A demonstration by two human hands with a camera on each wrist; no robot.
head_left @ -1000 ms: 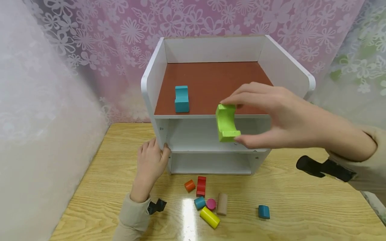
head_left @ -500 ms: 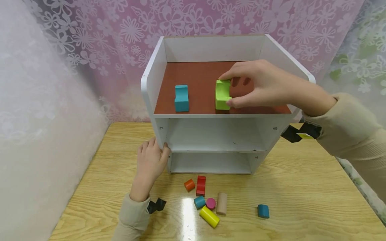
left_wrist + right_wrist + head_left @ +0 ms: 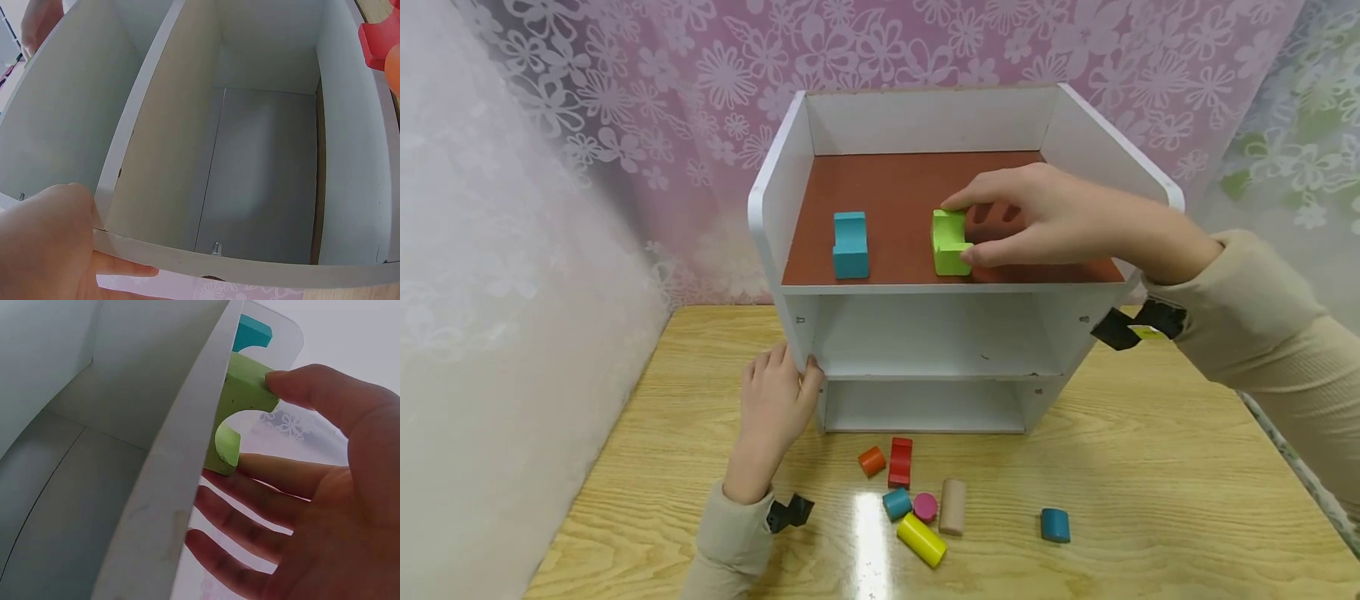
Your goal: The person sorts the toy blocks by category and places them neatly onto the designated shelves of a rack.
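Observation:
My right hand (image 3: 1052,221) pinches a lime-green arch block (image 3: 950,250) between thumb and fingers, at the front of the brown top of a small white shelf unit (image 3: 947,290). In the right wrist view the thumb lies on one end of the green arch block (image 3: 250,384), fingers at the other. A turquoise arch block (image 3: 851,250) stands to its left on the same top. My left hand (image 3: 775,400) grips the unit's left side edge; in the left wrist view the left hand (image 3: 53,234) has its fingers behind the white panel.
On the wooden table before the unit lie a red arch block (image 3: 900,463), an orange cylinder (image 3: 872,462), a blue cylinder (image 3: 897,505), a pink one (image 3: 925,507), a yellow one (image 3: 921,541) and a plain wood block (image 3: 952,507). Another blue block (image 3: 1056,526) lies apart to the right.
My right hand has carried the green arch block up and back from in front of the unit to its brown top, then lowered it slightly. The left hand stays in place.

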